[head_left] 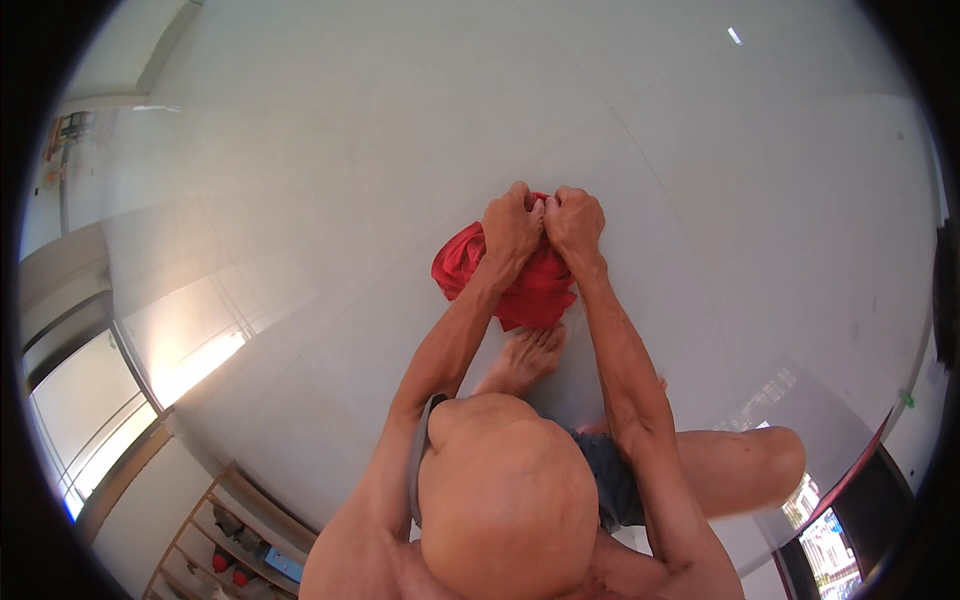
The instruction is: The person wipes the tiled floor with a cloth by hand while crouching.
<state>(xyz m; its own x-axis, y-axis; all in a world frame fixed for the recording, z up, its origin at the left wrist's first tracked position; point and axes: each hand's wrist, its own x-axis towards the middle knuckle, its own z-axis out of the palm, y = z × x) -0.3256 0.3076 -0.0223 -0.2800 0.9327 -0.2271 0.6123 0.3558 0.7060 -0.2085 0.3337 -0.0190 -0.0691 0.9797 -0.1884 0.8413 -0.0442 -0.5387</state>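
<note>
A crumpled red cloth [538, 295] hangs or lies bunched in front of me, just beyond my bare foot [535, 350]. My left hand [512, 225] pinches its far edge with curled fingers. Right beside it, my right hand [577, 225] is closed on the same edge, thumbs almost touching. A loose fold bulges out to the left of my left wrist. What kind of cloth item it is, I cannot make out, and the fingertips are partly hidden behind my knuckles.
Pale glossy floor [330, 200] spreads around me. At the lower left stands a wooden shelf [195, 520] with shoes and other small items. Bright light comes through an opening [100, 420] at the left. My bent right knee [770, 465] sticks out to the right.
</note>
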